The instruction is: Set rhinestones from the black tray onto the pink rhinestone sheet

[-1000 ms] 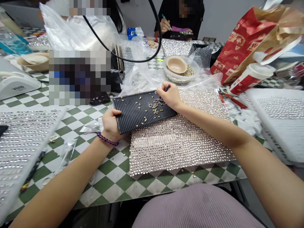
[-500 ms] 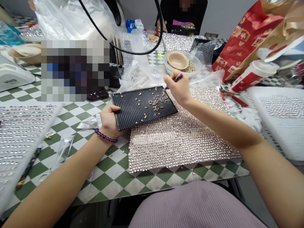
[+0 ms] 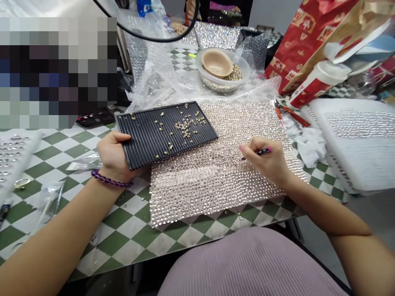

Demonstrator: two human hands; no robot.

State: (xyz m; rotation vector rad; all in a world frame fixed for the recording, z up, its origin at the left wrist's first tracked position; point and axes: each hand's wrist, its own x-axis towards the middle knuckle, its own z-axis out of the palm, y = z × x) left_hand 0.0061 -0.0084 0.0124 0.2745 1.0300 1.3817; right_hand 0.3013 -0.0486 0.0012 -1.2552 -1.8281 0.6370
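My left hand grips the left end of a black ridged tray, thumb on top. Small gold-toned rhinestones lie scattered on the tray, thickest toward its right half. Beneath and to the right spreads a sheet covered in rows of clear rhinestones. Over that sheet my right hand is closed round a thin dark pen-like tool with a pink end. Its tip points down and left at the rhinestones; whether it touches them or carries a stone I cannot tell.
Behind the sheet stands a clear plastic bowl of stones holding a beige bowl. Red-handled pliers, a paper cup and a red paper bag are at right. White foam sheets lie farther right. A co-worker's hand shows at the back.
My right hand has moved from above the tray's right end down and right to over the rhinestone sheet, with the pen-like tool. The left hand still holds the tray. The view has shifted.
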